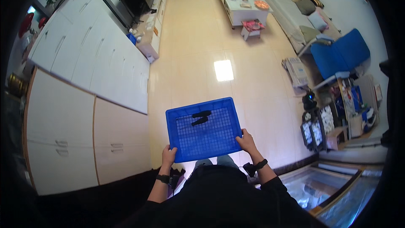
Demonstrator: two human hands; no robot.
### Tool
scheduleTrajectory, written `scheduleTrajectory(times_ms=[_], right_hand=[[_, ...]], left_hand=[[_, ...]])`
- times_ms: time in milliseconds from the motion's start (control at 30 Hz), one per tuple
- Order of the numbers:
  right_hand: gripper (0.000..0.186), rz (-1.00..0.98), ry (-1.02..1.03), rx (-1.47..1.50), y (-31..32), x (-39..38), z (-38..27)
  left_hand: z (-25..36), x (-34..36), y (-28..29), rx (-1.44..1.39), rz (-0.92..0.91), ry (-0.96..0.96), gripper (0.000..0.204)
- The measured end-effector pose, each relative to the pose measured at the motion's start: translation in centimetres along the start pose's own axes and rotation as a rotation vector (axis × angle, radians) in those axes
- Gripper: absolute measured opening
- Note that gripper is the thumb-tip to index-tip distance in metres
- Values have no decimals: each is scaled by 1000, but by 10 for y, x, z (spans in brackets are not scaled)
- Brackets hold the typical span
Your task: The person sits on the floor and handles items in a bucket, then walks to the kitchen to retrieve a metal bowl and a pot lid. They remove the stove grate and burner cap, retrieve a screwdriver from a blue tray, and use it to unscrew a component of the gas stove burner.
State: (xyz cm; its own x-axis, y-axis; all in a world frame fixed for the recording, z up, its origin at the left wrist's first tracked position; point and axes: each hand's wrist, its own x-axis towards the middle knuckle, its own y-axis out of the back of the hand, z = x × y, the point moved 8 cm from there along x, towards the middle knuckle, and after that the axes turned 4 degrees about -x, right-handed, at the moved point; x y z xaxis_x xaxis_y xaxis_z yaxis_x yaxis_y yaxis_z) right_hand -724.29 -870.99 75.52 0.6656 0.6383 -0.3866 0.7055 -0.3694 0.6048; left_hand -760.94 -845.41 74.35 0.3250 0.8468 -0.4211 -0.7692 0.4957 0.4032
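Both my hands hold up a blue plastic basket (204, 157) with a grid bottom, in front of my body. At its near left corner my left hand (168, 156) is closed on the rim. My right hand (246, 141) grips the right side, its thumb over the rim. Inside, near the far side, lie two small dark elongated things (201, 117); they look like black cloth, but I cannot make out their kind.
White cabinets (105, 59) line the left, with a TV stand (149, 38) beyond. Ahead right stand a white coffee table (247, 12), a small stool (252, 28) and a sofa (280, 10). A blue chair (341, 55), a cardboard stack (296, 71) and a cluttered shelf (348, 101) are at the right.
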Motion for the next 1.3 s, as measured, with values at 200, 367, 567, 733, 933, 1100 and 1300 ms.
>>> scheduleTrajectory(times_ms=[200, 367, 567, 733, 933, 1100, 1300], right_hand=[[56, -119, 17, -53, 41, 220, -85], [55, -36, 101, -81, 91, 406, -153], [51, 49, -24, -24, 181, 577, -219], [51, 68, -33, -27, 230, 756, -269], [54, 20, 30, -30, 279, 987, -358], [53, -102, 36, -100, 303, 1168, -452], [56, -43, 46, -87, 344, 1389, -542]], left_hand=[[99, 162, -20, 31, 106, 78, 39], [207, 330, -65, 139, 89, -22, 44], [367, 529, -128, 90, -37, -92, 44], [477, 709, -177, 174, -59, -106, 43], [577, 886, -204, 114, -17, 9, 39], [650, 1033, -211, 2, 59, 10, 41], [773, 1268, -238, -9, 29, -100, 40]])
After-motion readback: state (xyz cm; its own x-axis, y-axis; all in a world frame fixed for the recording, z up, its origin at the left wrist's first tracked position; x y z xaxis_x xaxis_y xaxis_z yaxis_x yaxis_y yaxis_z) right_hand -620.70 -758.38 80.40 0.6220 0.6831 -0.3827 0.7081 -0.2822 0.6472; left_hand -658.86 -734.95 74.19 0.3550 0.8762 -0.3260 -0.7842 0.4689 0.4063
